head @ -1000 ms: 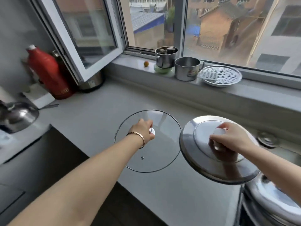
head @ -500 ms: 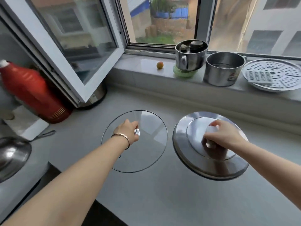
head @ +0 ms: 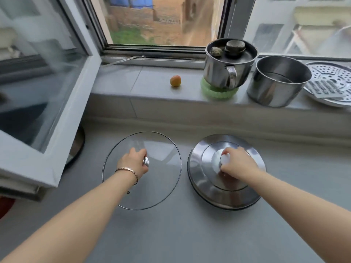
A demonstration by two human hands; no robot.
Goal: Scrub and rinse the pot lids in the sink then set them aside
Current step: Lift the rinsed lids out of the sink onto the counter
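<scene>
Grey desk under an open window, with a tiled sill running along the back. On the desk, side by side and just apart: glass lid to the left, steel lid to the right, both lying dome up.

Left hand, bracelet at the wrist, over the middle of the glass lid; grip pinched round its small metal knob. Right hand over the middle of the steel lid; grip curled round its white knob, fingers wrapped over the far side. Both forearms stretched forward from the bottom corners of the view.

On the sill, left to right: small orange fruit alone; steel mug with a handle, standing on a green ring-shaped scrubber, two rounded dark things resting in its top, too unclear to name; wider steel cup just beside it; perforated steamer plate at the far right with a flat grater piece lying on it.

At the left edge, blurred window sash swung inward over the desk, round metal rim partly hidden beneath it, a bit of red at the lower left corner. Sink not in view.
</scene>
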